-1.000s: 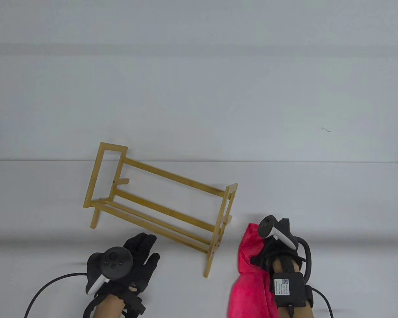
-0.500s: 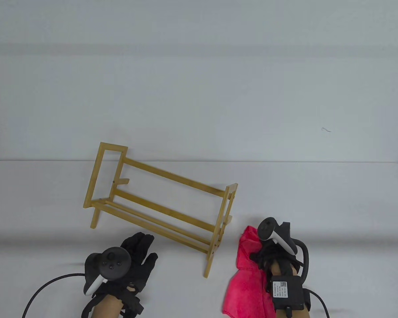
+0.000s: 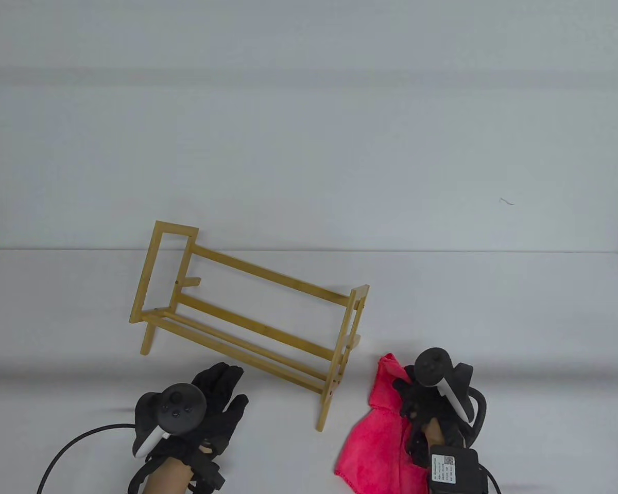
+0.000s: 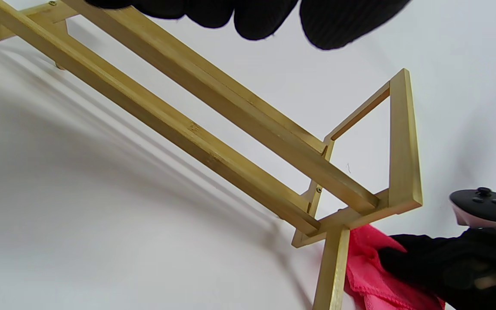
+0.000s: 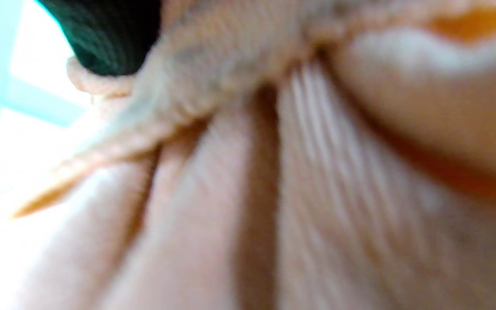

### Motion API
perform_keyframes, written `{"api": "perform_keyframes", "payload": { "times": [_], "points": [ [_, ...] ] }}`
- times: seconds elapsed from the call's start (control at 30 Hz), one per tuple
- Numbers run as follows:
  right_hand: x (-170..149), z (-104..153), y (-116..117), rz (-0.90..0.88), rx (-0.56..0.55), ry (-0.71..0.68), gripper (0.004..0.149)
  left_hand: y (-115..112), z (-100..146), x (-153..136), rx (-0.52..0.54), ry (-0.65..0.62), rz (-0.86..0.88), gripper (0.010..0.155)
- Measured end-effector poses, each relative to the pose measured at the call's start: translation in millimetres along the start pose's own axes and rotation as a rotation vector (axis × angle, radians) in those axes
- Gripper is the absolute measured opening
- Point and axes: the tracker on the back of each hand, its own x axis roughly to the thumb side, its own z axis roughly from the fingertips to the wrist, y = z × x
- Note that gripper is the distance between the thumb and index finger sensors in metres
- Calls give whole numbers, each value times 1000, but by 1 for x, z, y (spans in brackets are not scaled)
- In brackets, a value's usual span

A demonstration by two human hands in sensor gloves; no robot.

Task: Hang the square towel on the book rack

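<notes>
A bamboo book rack (image 3: 247, 309) stands tilted on the white table (image 3: 546, 319). It also shows in the left wrist view (image 4: 239, 129). My right hand (image 3: 417, 396) grips a red square towel (image 3: 376, 442) to the right of the rack's near right leg. The towel hangs bunched from the hand. In the left wrist view the towel (image 4: 368, 275) shows behind the rack's leg. In the right wrist view the towel's folds (image 5: 317, 181) fill the frame, blurred. My left hand (image 3: 213, 399) lies open and empty on the table, fingers just before the rack's front rail.
Black cables run from both wrists off the table's near edge (image 3: 67, 453). The table's far edge (image 3: 443, 251) lies behind the rack. A grey wall rises beyond it.
My right hand has turned and drawn back toward me with the towel. The towel's lower part has spread out to the left. My left hand has barely moved.
</notes>
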Motion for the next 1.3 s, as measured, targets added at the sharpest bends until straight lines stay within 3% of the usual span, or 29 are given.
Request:
{"api": "perform_keyframes", "payload": {
  "times": [0.43,0.7,0.93,1.3],
  "points": [
    [9,64,-43,-467,-237,-90,48,-7,-2,15,-16,-58,14,61],
    [25,103,-60,-741,-275,-208,48,-12,-3,26,-8,-102,62,63],
    [58,128,-69,-900,-205,-379,48,-16,-1,49,38,-195,174,66],
    [118,162,-56,-1049,51,-609,49,-25,8,98,91,-388,397,73]
  ]
}}
